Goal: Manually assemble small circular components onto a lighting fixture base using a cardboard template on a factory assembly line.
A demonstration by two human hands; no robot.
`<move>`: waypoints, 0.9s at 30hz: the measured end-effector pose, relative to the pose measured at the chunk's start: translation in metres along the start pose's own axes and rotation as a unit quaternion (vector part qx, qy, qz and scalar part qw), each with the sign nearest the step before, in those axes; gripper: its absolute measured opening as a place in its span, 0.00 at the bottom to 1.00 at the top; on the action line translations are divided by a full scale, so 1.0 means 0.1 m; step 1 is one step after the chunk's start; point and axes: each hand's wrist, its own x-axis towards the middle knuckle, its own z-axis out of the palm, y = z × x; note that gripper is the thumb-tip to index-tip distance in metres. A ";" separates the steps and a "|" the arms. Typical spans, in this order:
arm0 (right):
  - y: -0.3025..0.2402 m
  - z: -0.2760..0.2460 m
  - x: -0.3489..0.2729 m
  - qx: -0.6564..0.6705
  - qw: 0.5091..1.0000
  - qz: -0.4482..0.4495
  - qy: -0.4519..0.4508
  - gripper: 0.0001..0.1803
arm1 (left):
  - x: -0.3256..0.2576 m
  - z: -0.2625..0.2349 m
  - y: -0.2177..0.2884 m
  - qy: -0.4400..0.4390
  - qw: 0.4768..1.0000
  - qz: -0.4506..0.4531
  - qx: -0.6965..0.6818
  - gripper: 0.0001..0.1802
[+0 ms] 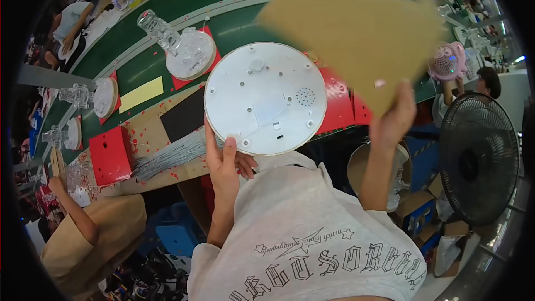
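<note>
My left hand (222,161) grips the white disc (264,98) only near seven o'clock, so a bump from the tan sheet (356,28) my right hand (394,117) pinches, toward two o'clock, could tip it.

Long green workbench (239,28), blue stool (177,229), black fan (473,161) rightward.

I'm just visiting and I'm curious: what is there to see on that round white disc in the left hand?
The white disc looks like plastic, with a thin, paler rim. Its flat face, turned up toward the camera, carries scattered screw holes, a cluster of small dark holes to the right, a rectangular patch near the middle and a small black slot near the lower edge. The left hand grips its lower left edge, thumb in front. Whether anything supports it beneath is hidden.
</note>
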 end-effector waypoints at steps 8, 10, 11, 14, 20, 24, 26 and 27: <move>0.28 0.31 -0.40 -0.044 0.945 0.289 -0.146 0.30 | -0.01 -0.11 -0.38 0.045 0.998 0.028 -0.043 0.14; 0.24 0.25 -0.37 -0.061 0.937 0.287 -0.188 0.32 | -0.01 -0.17 -0.55 0.063 0.994 0.035 -0.079 0.16; 0.22 0.23 -0.35 -0.077 0.927 0.285 -0.230 0.35 | 0.00 -0.18 -0.61 0.081 0.989 0.043 -0.114 0.18; 0.26 0.20 -0.35 -0.096 0.931 0.278 -0.218 0.38 | 0.01 -0.11 -0.55 0.119 0.978 -0.022 -0.171 0.25; 0.22 0.08 -0.25 -0.161 0.927 0.243 -0.237 0.36 | 0.03 -0.04 -0.29 0.049 0.980 -0.010 -0.193 0.37; 0.24 0.06 -0.26 -0.148 0.928 0.251 -0.231 0.32 | 0.03 -0.03 -0.19 0.020 0.987 0.007 -0.157 0.37; 0.21 0.06 -0.24 -0.159 0.926 0.241 -0.241 0.30 | 0.07 -0.09 -0.07 -0.036 0.997 -0.002 -0.070 0.38; 0.19 0.06 -0.24 -0.160 0.926 0.241 -0.242 0.30 | 0.11 -0.18 -0.06 -0.035 0.997 -0.002 -0.071 0.38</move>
